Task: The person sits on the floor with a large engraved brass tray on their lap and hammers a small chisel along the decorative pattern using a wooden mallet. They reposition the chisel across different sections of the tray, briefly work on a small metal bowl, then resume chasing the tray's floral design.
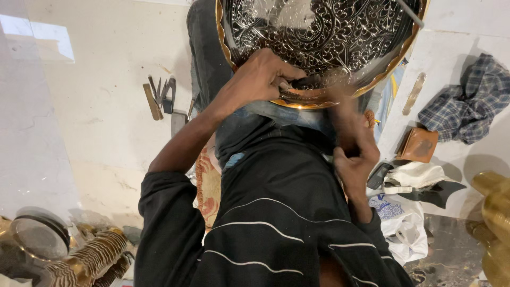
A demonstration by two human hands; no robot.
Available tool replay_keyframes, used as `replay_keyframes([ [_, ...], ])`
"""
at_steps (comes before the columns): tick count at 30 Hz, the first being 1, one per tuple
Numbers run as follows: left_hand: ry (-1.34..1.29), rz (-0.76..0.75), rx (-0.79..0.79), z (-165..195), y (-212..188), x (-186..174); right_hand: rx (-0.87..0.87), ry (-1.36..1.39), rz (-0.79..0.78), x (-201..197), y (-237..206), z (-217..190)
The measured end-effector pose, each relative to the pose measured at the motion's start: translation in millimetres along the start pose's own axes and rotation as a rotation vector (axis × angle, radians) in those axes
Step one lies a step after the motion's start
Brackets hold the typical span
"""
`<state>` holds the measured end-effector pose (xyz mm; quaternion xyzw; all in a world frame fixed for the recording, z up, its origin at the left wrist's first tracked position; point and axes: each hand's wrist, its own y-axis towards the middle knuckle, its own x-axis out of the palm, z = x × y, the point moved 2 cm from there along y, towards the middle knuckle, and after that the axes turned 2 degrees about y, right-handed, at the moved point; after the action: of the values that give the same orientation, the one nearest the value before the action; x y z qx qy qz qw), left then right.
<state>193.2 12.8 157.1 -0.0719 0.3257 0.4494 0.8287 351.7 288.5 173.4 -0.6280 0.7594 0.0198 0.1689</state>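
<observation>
A large round metal tray (340, 32) with black and silver floral engraving and a brass scalloped rim rests on my lap at the top of the view. My left hand (260, 77) is closed around a small metal tool held against the tray's near rim. My right hand (353, 143) is blurred with motion just below the rim, fingers curled; whatever it grips is hidden. My dark striped shirt fills the lower middle.
Several hand tools (162, 98) lie on the pale floor at the left. A checked cloth (467, 101), a brown wallet (419, 144) and white bags (404, 212) lie at the right. Brass pieces (85, 260) sit at the bottom left, and brass objects (494, 212) at the right edge.
</observation>
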Motion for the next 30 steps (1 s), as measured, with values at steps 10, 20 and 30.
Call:
replay_keyframes([
  [10, 0.005, -0.018, -0.015, -1, -1, -3, -0.240, -0.091, -0.053, 4, 4, 2],
  [20, 0.000, -0.005, -0.015, 5, 0, -11, 0.005, 0.047, 0.108, 1, 3, 34],
  [30, 0.067, -0.044, -0.019, 1, 2, -8, -0.284, -0.149, -0.087, 4, 7, -14],
])
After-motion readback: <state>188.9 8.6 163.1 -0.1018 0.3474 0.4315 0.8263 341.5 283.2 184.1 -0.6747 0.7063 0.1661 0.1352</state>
